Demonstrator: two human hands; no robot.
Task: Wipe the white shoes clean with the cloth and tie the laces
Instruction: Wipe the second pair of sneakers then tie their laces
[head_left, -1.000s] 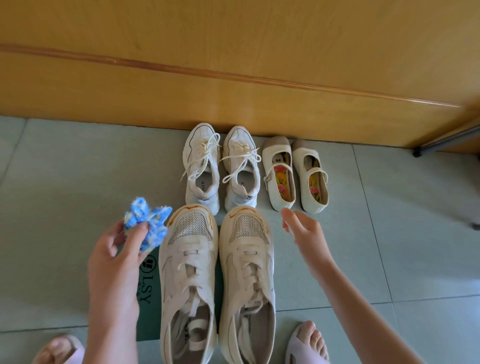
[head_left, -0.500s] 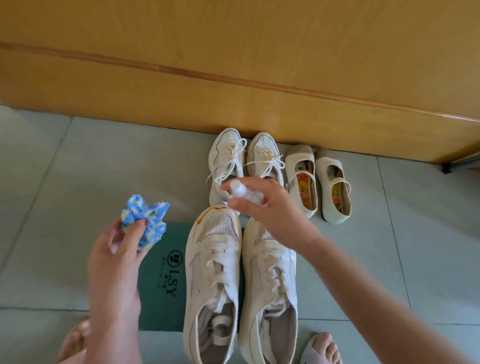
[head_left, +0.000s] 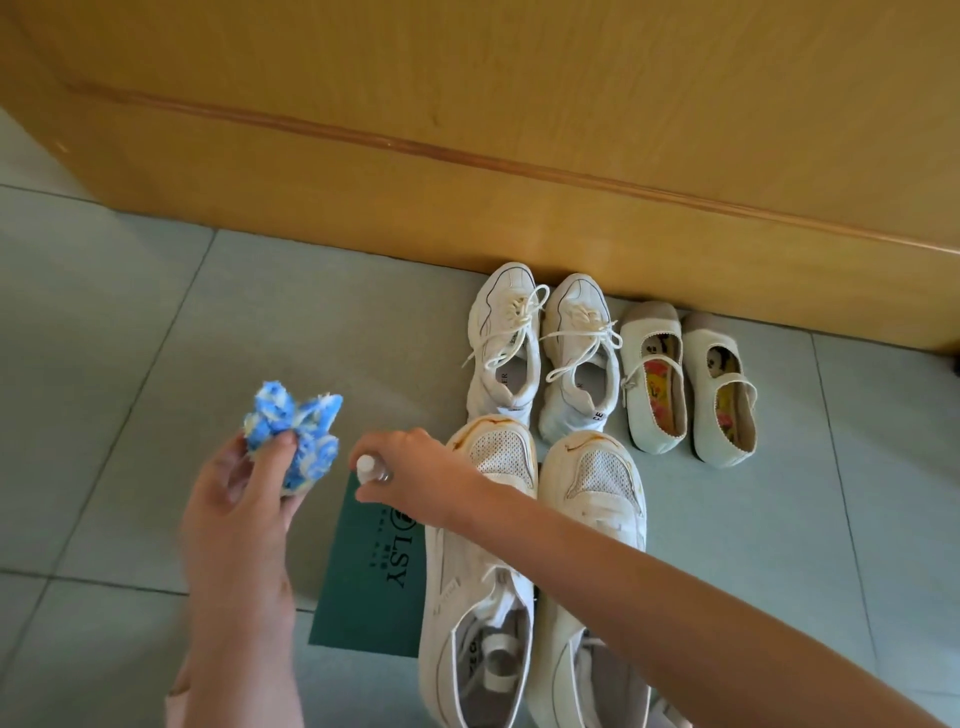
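White shoes (head_left: 597, 483): the large pair lies side by side at near centre, toes pointing far, the left one on a green sheet (head_left: 374, 582) marked "LSY" and the right one by its edge. Since half a second ago your right hand (head_left: 415, 478) has moved left from above the small sneakers (head_left: 504, 353) and now hovers over the sheet's far corner, close to the cloth (head_left: 293, 431); its fingers pinch a small white-capped bottle (head_left: 369, 466), whose contents cannot be told. Your left hand (head_left: 239, 499) still grips the bunched blue-and-white cloth, held off the tiled floor (head_left: 156, 338). The strap flats (head_left: 654, 384) at far right show floral insoles. Count: six shoes in three pairs, one cloth, one bottle, one sheet.
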